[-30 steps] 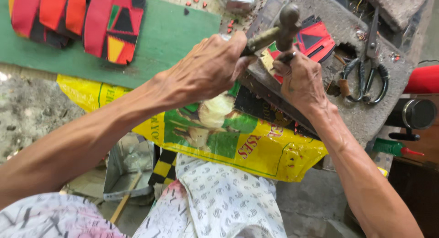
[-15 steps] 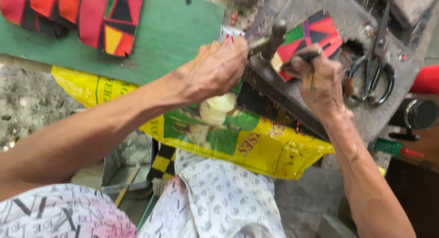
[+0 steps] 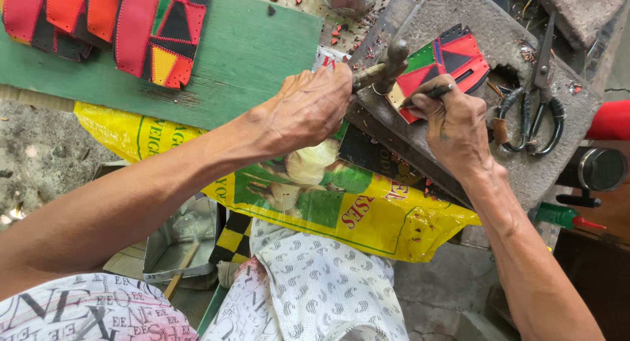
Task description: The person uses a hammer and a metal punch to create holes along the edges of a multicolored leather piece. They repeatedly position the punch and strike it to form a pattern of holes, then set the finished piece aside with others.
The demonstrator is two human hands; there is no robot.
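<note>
- Rough grey stone block [image 3: 453, 128] serves as the table, with a flat green wooden board [image 3: 256, 59] lying beside it and a crinkly yellow plastic sack [image 3: 367, 216] hanging below.
- On the stone lies a small leather piece in red, green and black triangles [image 3: 453, 56].
- The left hand [image 3: 308, 108] has its fingers wrapped tight round the handle of a small metal hammer [image 3: 387, 65]. The hammer head sits just above the edge of the leather piece.
- The right hand [image 3: 453, 121] has its fingers pinched round a thin dark punch tool [image 3: 433, 92]. Its tip rests on the leather.
- It looks like the hitting step: the hammer is up, ready to tap the punch.
- The next move needs the punch kept steady and the tap landing right on its top, not on the fingers.
- Black-handled scissors [image 3: 535, 101] lie near, on the stone.
- More red and orange leather strips [image 3: 98, 20] rest on the board, well apart.
</note>
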